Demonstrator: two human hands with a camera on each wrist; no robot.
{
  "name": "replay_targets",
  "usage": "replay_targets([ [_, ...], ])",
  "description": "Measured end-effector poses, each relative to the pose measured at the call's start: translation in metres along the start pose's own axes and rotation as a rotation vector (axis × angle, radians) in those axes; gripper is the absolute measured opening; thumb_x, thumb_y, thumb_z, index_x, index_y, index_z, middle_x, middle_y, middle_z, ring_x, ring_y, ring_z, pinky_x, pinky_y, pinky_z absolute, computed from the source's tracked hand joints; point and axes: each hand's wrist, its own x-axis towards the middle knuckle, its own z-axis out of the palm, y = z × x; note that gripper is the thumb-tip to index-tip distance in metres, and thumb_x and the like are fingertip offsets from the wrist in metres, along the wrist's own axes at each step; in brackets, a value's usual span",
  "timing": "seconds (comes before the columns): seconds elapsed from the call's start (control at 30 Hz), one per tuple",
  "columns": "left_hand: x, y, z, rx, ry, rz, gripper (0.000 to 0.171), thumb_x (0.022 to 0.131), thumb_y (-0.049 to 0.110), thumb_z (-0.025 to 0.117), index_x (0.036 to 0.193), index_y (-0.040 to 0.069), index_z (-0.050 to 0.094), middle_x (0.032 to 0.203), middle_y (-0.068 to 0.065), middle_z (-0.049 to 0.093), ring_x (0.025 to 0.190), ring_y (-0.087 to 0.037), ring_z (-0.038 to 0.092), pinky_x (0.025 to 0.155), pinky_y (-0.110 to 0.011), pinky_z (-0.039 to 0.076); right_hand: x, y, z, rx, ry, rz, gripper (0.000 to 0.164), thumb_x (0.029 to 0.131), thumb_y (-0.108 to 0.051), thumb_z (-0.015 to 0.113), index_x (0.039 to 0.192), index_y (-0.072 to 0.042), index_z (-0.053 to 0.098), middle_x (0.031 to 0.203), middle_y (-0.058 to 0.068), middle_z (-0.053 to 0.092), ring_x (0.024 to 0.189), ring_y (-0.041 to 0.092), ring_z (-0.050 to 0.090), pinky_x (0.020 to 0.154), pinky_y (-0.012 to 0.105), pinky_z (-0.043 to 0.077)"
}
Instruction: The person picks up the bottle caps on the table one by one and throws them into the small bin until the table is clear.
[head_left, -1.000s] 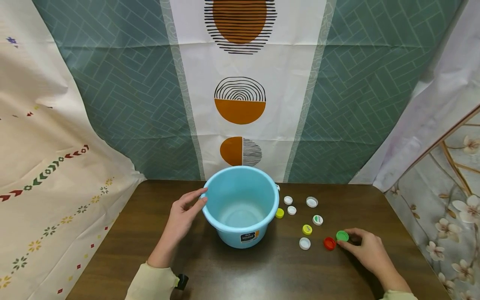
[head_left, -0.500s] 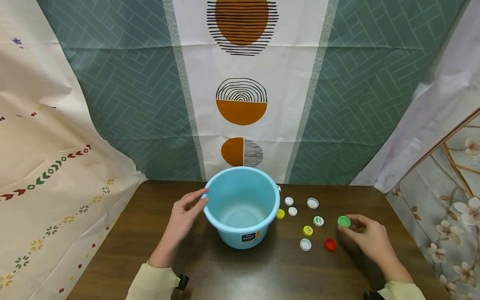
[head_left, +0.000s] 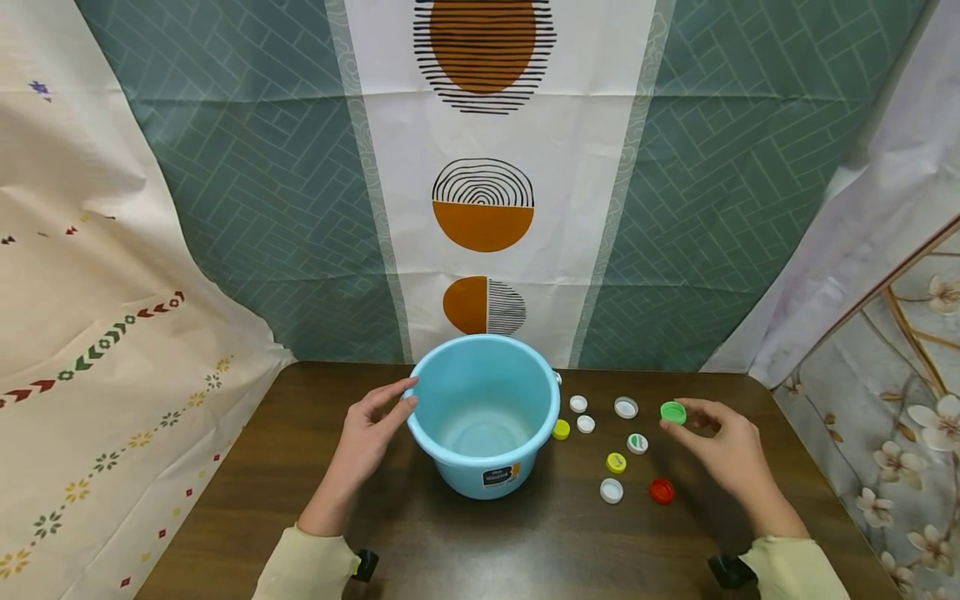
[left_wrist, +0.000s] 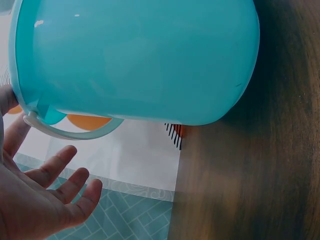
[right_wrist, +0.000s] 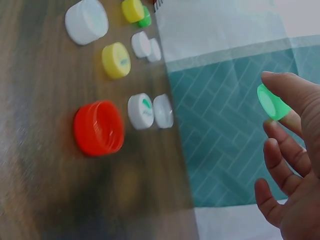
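Observation:
A light blue plastic bucket point(head_left: 480, 479) stands upright on the wooden table. My left hand point(head_left: 367, 429) holds its rim at the left with thumb and index finger, beside the white handle point(left_wrist: 75, 134) in the left wrist view; the other fingers are loose and apart from the wall. My right hand point(head_left: 723, 442) pinches a green bottle cap point(head_left: 672, 413) between thumb and index finger, raised over the table's right part. Below and left of that hand lies a red cap point(head_left: 662, 492). A white cap with a green mark point(head_left: 637, 443) lies left of the held cap.
Between bucket and right hand lie more caps: a yellow cap point(head_left: 616, 462), a white cap point(head_left: 611, 490), another white cap point(head_left: 626, 407), and smaller ones beside the bucket, including a yellow one point(head_left: 561, 429). Patterned cloth point(head_left: 697, 208) hangs behind the table point(head_left: 525, 550).
My right hand has lifted the green cap from beside the red one and carried it away toward the back of the table, then slightly left. The left hand and bucket stay put.

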Motion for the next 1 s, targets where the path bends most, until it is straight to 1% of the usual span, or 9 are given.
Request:
replay_targets([
  [0.17,-0.002,0.005,-0.001,-0.01,-0.009,-0.011,0.035,0.088,0.038,0.063,0.121,0.028,0.063,0.128,0.003,0.056,0.119,-0.015,0.049,0.084,-0.03,0.048,0.006,-0.011,0.002,0.03,0.015,-0.02,0.041,0.075,-0.047,0.074,0.11,-0.026,0.068,0.098,-0.007,0.065,0.087,0.003,0.052,0.069,0.02,0.043],
  [0.23,-0.003,0.011,-0.002,-0.022,-0.018,-0.015,0.036,0.088,0.035,0.064,0.122,0.024,0.063,0.129,0.001,0.056,0.119,-0.017,0.048,0.084,-0.029,0.048,0.009,-0.017,0.003,0.034,0.017,-0.017,0.042,0.075,-0.048,0.074,0.11,-0.026,0.068,0.1,-0.008,0.065,0.089,0.002,0.051,0.072,0.021,0.043],
  [0.3,-0.004,0.018,-0.003,-0.027,-0.028,-0.022,0.037,0.089,0.033,0.064,0.123,0.02,0.063,0.129,-0.001,0.056,0.12,-0.019,0.048,0.083,-0.029,0.049,0.011,-0.024,0.002,0.048,0.018,-0.01,0.043,0.075,-0.048,0.074,0.111,-0.026,0.068,0.101,-0.008,0.066,0.091,0.003,0.052,0.074,0.019,0.042],
  [0.4,-0.006,0.028,-0.004,-0.023,-0.034,-0.032,0.038,0.089,0.03,0.064,0.124,0.015,0.062,0.129,-0.004,0.056,0.12,-0.02,0.048,0.084,-0.03,0.049,0.015,-0.033,0.003,0.065,0.016,-0.01,0.043,0.075,-0.048,0.073,0.111,-0.026,0.068,0.104,-0.008,0.066,0.094,0.008,0.053,0.075,0.017,0.041],
  [0.47,-0.007,0.031,-0.004,-0.013,-0.035,-0.04,0.038,0.09,0.029,0.063,0.124,0.014,0.062,0.129,-0.005,0.056,0.119,-0.02,0.048,0.085,-0.031,0.048,0.017,-0.039,0.005,0.083,0.013,-0.008,0.042,0.075,-0.049,0.073,0.111,-0.027,0.068,0.105,-0.008,0.066,0.097,0.01,0.054,0.077,0.018,0.04],
  [0.63,-0.009,0.034,-0.003,-0.002,-0.036,-0.044,0.037,0.09,0.028,0.063,0.124,0.013,0.062,0.129,-0.006,0.056,0.117,-0.021,0.049,0.082,-0.031,0.048,0.02,-0.05,0.009,0.112,-0.003,-0.014,0.043,0.075,-0.049,0.073,0.112,-0.027,0.067,0.107,-0.009,0.065,0.1,0.008,0.052,0.083,0.027,0.041],
  [0.73,-0.009,0.033,-0.003,-0.01,-0.04,-0.042,0.037,0.09,0.028,0.063,0.124,0.013,0.061,0.129,-0.005,0.056,0.118,-0.023,0.049,0.08,-0.03,0.049,0.023,-0.056,0.012,0.125,-0.011,-0.02,0.044,0.075,-0.05,0.072,0.113,-0.028,0.066,0.107,-0.01,0.065,0.101,0.007,0.053,0.084,0.028,0.042],
  [0.9,-0.008,0.031,-0.003,-0.016,-0.038,-0.04,0.038,0.09,0.029,0.063,0.124,0.014,0.062,0.129,-0.005,0.055,0.118,-0.023,0.049,0.08,-0.03,0.048,0.03,-0.071,0.015,0.156,-0.023,-0.033,0.044,0.076,-0.051,0.071,0.113,-0.029,0.065,0.107,-0.012,0.063,0.101,0.011,0.054,0.081,0.021,0.042],
  [1.0,-0.007,0.03,-0.004,-0.016,-0.037,-0.037,0.038,0.09,0.029,0.063,0.124,0.014,0.062,0.129,-0.005,0.055,0.117,-0.022,0.049,0.08,-0.03,0.048,0.034,-0.08,0.017,0.164,-0.022,-0.053,0.043,0.076,-0.051,0.071,0.113,-0.028,0.066,0.105,-0.01,0.064,0.098,0.013,0.055,0.08,0.024,0.043],
])
